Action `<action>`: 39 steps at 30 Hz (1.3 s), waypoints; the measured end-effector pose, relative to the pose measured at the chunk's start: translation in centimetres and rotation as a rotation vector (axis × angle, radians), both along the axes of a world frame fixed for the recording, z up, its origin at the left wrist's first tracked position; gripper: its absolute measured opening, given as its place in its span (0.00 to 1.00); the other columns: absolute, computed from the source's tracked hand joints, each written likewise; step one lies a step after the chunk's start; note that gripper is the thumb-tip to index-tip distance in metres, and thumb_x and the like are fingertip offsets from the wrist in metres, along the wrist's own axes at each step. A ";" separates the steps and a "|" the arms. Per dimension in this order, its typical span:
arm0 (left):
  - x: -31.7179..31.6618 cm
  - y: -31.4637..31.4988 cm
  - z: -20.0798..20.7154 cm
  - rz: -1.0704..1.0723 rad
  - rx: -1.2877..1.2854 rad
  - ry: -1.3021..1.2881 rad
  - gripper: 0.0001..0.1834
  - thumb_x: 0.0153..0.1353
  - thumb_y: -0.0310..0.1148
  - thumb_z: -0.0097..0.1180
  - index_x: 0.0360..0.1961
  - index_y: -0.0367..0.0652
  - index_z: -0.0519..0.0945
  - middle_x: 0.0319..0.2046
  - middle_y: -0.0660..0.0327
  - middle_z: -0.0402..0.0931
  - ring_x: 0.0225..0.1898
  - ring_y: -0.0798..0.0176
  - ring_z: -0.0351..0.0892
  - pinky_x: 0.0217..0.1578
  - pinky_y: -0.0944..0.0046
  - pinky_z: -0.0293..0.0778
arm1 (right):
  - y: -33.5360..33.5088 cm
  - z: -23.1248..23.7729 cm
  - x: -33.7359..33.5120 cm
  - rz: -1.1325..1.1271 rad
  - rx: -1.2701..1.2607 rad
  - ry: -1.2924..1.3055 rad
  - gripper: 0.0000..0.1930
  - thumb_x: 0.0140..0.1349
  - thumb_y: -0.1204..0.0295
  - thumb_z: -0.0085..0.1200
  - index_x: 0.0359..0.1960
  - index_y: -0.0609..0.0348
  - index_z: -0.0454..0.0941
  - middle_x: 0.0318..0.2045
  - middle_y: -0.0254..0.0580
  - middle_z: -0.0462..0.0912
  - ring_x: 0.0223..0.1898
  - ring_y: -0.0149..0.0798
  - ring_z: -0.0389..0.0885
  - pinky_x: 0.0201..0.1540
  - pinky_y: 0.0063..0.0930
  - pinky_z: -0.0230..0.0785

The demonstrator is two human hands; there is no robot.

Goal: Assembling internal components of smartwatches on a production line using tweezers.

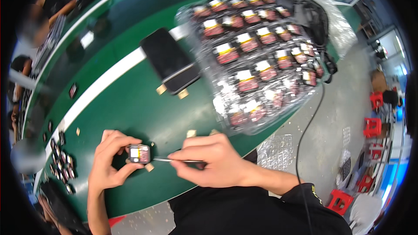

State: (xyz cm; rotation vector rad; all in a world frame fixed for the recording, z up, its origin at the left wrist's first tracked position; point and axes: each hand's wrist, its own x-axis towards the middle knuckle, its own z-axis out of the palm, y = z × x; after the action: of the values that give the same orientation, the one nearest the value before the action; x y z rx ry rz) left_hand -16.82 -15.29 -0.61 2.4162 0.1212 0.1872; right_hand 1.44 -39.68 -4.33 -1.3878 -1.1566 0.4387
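Your left hand (108,162), thumb and forefinger parted, pinches a square module (139,153); your right hand (214,160), closely pinched, holds a slim tool (162,159).

- We're seeing smooth, dark, plastic-looking casing on the small square device (139,153)!
- And we're catching a metallic glint off the slim tool (162,159).
- Oh, we're getting glare everywhere from the tray (220,105), clear, glossy, rippled plastic!
- We're watching ceiling light sheening across the smooth green tabletop (117,104).
- We're spotting matt black cloth on the shirt (244,209).
- And we're picking out red plastic stools (372,127)!
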 end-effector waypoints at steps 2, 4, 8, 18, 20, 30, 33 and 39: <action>1.6 -0.2 1.2 0.035 -0.095 -0.048 0.32 0.47 0.39 0.85 0.53 0.40 0.87 0.39 0.61 0.83 0.35 0.62 0.74 0.39 0.62 0.67 | 0.0 0.1 -0.1 -0.007 0.026 0.009 0.07 0.61 0.80 0.73 0.41 0.63 0.93 0.24 0.38 0.83 0.18 0.30 0.77 0.21 0.28 0.66; 5.5 -0.8 3.0 -0.038 -0.148 -0.152 0.33 0.48 0.39 0.86 0.54 0.39 0.86 0.41 0.61 0.83 0.35 0.65 0.73 0.34 0.65 0.67 | -0.1 0.1 0.1 0.041 0.010 0.089 0.07 0.62 0.79 0.72 0.41 0.65 0.92 0.26 0.41 0.85 0.20 0.33 0.80 0.23 0.30 0.69; 17.1 -6.1 7.2 -0.398 -0.042 -0.263 0.28 0.57 0.37 0.81 0.57 0.43 0.86 0.43 0.60 0.83 0.39 0.61 0.79 0.41 0.62 0.70 | -0.3 -0.9 0.4 -0.013 0.086 0.041 0.06 0.64 0.78 0.71 0.42 0.66 0.92 0.27 0.43 0.86 0.21 0.35 0.81 0.24 0.32 0.70; 29.4 -12.5 4.2 -0.749 0.282 -0.376 0.25 0.67 0.43 0.73 0.63 0.50 0.88 0.56 0.61 0.76 0.57 0.53 0.74 0.60 0.49 0.66 | -0.4 -0.4 -0.4 -0.014 0.082 0.082 0.06 0.64 0.79 0.69 0.41 0.68 0.92 0.27 0.44 0.87 0.22 0.38 0.82 0.24 0.33 0.72; 28.1 -11.4 4.4 -0.677 0.234 -0.423 0.24 0.67 0.39 0.72 0.64 0.51 0.87 0.59 0.59 0.77 0.57 0.51 0.74 0.60 0.48 0.67 | -0.1 -0.7 -0.5 -0.024 0.123 0.063 0.06 0.63 0.79 0.69 0.41 0.67 0.92 0.27 0.44 0.86 0.22 0.38 0.82 0.24 0.33 0.71; 12.5 10.5 0.9 0.320 0.702 -0.247 0.22 0.69 0.35 0.69 0.63 0.45 0.84 0.62 0.55 0.79 0.66 0.46 0.76 0.65 0.46 0.70 | 0.1 1.6 1.1 0.023 -0.007 0.014 0.06 0.63 0.76 0.71 0.40 0.64 0.93 0.24 0.40 0.85 0.18 0.33 0.78 0.22 0.29 0.69; 5.1 15.7 -1.9 0.573 0.751 -0.190 0.19 0.72 0.38 0.65 0.60 0.47 0.83 0.60 0.55 0.79 0.64 0.44 0.76 0.62 0.43 0.72 | 0.2 1.3 0.8 0.049 -0.008 -0.045 0.07 0.63 0.75 0.73 0.41 0.61 0.94 0.23 0.39 0.84 0.19 0.33 0.78 0.23 0.29 0.69; 2.8 16.1 -3.3 0.471 0.442 -0.202 0.16 0.74 0.36 0.64 0.59 0.42 0.85 0.49 0.55 0.80 0.54 0.48 0.79 0.59 0.50 0.76 | 0.2 0.8 -1.5 0.007 -0.002 -0.101 0.06 0.65 0.75 0.73 0.40 0.64 0.93 0.23 0.43 0.82 0.22 0.36 0.79 0.28 0.31 0.69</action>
State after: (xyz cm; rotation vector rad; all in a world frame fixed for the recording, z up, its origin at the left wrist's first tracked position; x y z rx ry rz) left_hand -14.03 0.85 -3.88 2.7467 0.6123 0.7373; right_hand -0.07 -39.49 -3.54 -1.4210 -1.2435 0.3783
